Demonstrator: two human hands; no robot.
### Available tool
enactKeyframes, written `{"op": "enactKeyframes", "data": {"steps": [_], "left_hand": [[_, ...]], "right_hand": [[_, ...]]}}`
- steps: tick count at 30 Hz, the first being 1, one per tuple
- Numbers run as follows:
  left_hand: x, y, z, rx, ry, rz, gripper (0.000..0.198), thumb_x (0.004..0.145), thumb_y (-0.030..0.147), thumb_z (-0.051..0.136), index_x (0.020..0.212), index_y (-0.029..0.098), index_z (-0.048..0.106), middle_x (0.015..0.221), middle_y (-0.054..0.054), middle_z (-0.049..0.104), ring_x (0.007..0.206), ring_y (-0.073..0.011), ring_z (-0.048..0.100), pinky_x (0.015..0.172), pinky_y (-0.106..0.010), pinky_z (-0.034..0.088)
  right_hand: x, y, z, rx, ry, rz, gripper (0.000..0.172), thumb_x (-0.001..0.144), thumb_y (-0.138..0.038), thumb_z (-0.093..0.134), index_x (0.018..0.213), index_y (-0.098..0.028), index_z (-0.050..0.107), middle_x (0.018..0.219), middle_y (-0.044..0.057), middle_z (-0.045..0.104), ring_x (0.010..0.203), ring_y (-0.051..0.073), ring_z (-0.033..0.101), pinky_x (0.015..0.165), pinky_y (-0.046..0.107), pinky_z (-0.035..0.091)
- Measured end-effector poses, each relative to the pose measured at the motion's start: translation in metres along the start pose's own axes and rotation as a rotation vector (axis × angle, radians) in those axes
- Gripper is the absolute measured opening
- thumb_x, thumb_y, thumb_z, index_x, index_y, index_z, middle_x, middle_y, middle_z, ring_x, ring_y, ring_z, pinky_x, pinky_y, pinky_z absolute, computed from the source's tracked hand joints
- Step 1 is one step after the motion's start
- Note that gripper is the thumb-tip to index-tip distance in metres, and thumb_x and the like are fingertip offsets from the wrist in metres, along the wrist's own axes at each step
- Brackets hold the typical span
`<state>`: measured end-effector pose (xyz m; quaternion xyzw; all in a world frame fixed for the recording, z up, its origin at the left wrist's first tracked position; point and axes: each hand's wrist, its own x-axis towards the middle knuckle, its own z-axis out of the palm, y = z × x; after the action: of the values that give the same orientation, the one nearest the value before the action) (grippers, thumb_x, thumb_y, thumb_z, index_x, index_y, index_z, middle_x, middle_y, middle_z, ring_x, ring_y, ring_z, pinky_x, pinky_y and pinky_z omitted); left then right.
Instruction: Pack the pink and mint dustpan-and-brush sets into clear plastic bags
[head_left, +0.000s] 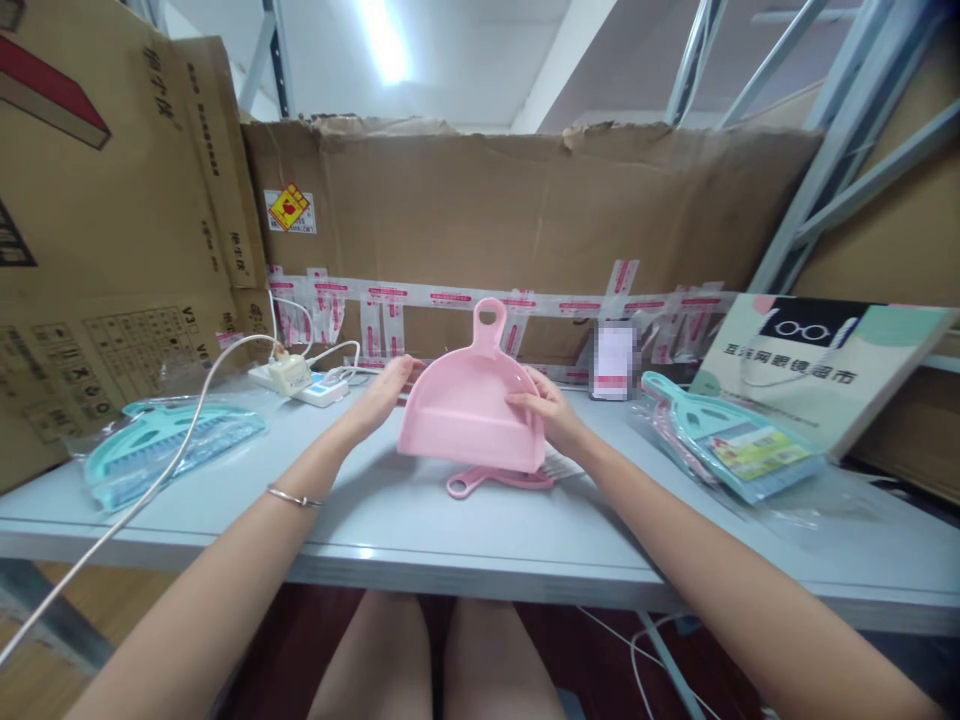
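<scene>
Upright above the table, a pink dustpan (472, 400) faces me with its looped handle at the top. My right hand (551, 405) is closed on its right edge, the thumb lying across the front. At the left edge is my left hand (390, 392), fingers stretched out and partly behind the pan; whether they touch it I cannot tell. Below the dustpan lies a small pink brush (499, 482) with a holed handle and pale bristles, partly hidden by the pan and my right hand.
Bagged turquoise dustpan sets lie at the left (172, 445) and right (742, 440). A white cable (176, 455) crosses the left side from a power strip (319, 388). A phone (613, 362) and a paper bag (817, 375) stand before the cardboard wall (450, 210).
</scene>
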<state>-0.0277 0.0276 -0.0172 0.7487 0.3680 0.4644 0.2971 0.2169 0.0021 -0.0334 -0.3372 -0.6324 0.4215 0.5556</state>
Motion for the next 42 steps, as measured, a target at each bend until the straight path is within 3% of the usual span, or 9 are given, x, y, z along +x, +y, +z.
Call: {"op": "enactKeyframes", "data": {"steps": [2, 4, 9, 14, 19, 27, 33, 37, 42], "left_hand": [[-0.005, 0.001, 0.005, -0.137, -0.185, -0.122, 0.054, 0.083, 0.061, 0.042, 0.109, 0.018, 0.061, 0.098, -0.010, 0.067, 0.093, -0.0244, 0.062, 0.078, -0.035, 0.050], [-0.008, 0.003, 0.011, -0.175, -0.211, -0.152, 0.049, 0.074, 0.054, 0.060, 0.108, 0.019, 0.063, 0.098, -0.007, 0.068, 0.094, -0.0245, 0.061, 0.077, -0.032, 0.049], [-0.003, -0.001, 0.012, -0.257, 0.040, -0.166, 0.047, 0.061, 0.045, 0.072, 0.096, 0.014, 0.065, 0.089, -0.006, 0.068, 0.080, -0.0213, 0.062, 0.069, -0.029, 0.047], [0.005, -0.007, 0.006, -0.315, 0.348, -0.096, 0.047, 0.059, 0.041, 0.071, 0.095, 0.013, 0.062, 0.090, -0.006, 0.066, 0.082, -0.0201, 0.059, 0.072, -0.028, 0.045], [0.002, -0.006, 0.010, -0.297, 0.274, -0.064, 0.038, 0.062, 0.038, 0.068, 0.091, 0.014, 0.063, 0.086, -0.004, 0.065, 0.079, -0.0187, 0.058, 0.069, -0.027, 0.045], [0.000, -0.004, 0.006, -0.302, 0.212, -0.007, 0.043, 0.066, 0.038, 0.067, 0.102, 0.016, 0.061, 0.095, -0.005, 0.063, 0.084, -0.0177, 0.057, 0.073, -0.027, 0.046], [0.003, -0.010, 0.002, -0.252, 0.253, 0.019, 0.030, 0.067, 0.033, 0.064, 0.092, 0.017, 0.056, 0.082, 0.000, 0.056, 0.074, -0.0135, 0.051, 0.066, -0.023, 0.042], [0.003, -0.011, 0.002, -0.308, 0.204, -0.010, 0.032, 0.061, 0.026, 0.066, 0.087, 0.018, 0.052, 0.078, 0.002, 0.052, 0.071, -0.0126, 0.050, 0.063, -0.022, 0.040], [-0.003, -0.007, 0.006, -0.338, -0.058, -0.002, 0.049, 0.064, 0.022, 0.063, 0.112, 0.023, 0.052, 0.101, -0.001, 0.059, 0.089, -0.0173, 0.056, 0.073, -0.026, 0.045]], "right_hand": [[0.001, 0.000, -0.001, -0.041, 0.031, -0.050, 0.026, 0.063, -0.034, 0.067, 0.077, -0.022, 0.048, 0.072, -0.005, 0.050, 0.067, 0.012, 0.047, 0.063, 0.025, 0.038], [0.000, -0.001, -0.001, -0.102, 0.008, -0.057, 0.027, 0.065, -0.037, 0.066, 0.077, -0.022, 0.046, 0.071, -0.005, 0.049, 0.066, 0.012, 0.046, 0.062, 0.025, 0.037], [-0.003, -0.011, -0.018, -0.378, -0.171, 0.019, 0.034, 0.070, -0.049, 0.063, 0.087, -0.022, 0.049, 0.080, -0.001, 0.055, 0.073, 0.014, 0.049, 0.066, 0.027, 0.038], [-0.010, -0.023, -0.040, -0.847, -0.441, 0.211, 0.029, 0.065, -0.046, 0.069, 0.069, -0.019, 0.059, 0.064, -0.002, 0.051, 0.060, 0.011, 0.040, 0.055, 0.025, 0.030], [-0.021, -0.027, -0.024, -0.846, -0.692, 0.345, 0.016, 0.060, -0.032, 0.072, 0.064, -0.021, 0.063, 0.061, -0.002, 0.055, 0.057, 0.011, 0.045, 0.050, 0.024, 0.031], [-0.024, -0.034, -0.017, -0.819, -0.680, 0.212, 0.007, 0.063, -0.026, 0.067, 0.063, -0.020, 0.064, 0.070, 0.001, 0.059, 0.062, 0.013, 0.050, 0.053, 0.024, 0.037], [-0.028, -0.052, -0.022, -0.768, -0.484, 0.042, 0.006, 0.065, -0.023, 0.062, 0.069, -0.021, 0.058, 0.083, 0.001, 0.058, 0.075, 0.015, 0.051, 0.064, 0.026, 0.039], [-0.030, -0.059, -0.027, -0.531, -0.361, 0.033, 0.027, 0.074, -0.040, 0.060, 0.064, -0.020, 0.046, 0.065, -0.002, 0.045, 0.060, 0.010, 0.040, 0.053, 0.023, 0.031], [-0.026, -0.045, -0.009, -0.348, -0.154, -0.028, 0.051, 0.068, -0.063, 0.061, 0.057, -0.021, 0.035, 0.055, -0.005, 0.033, 0.051, 0.008, 0.029, 0.048, 0.023, 0.025]]}}
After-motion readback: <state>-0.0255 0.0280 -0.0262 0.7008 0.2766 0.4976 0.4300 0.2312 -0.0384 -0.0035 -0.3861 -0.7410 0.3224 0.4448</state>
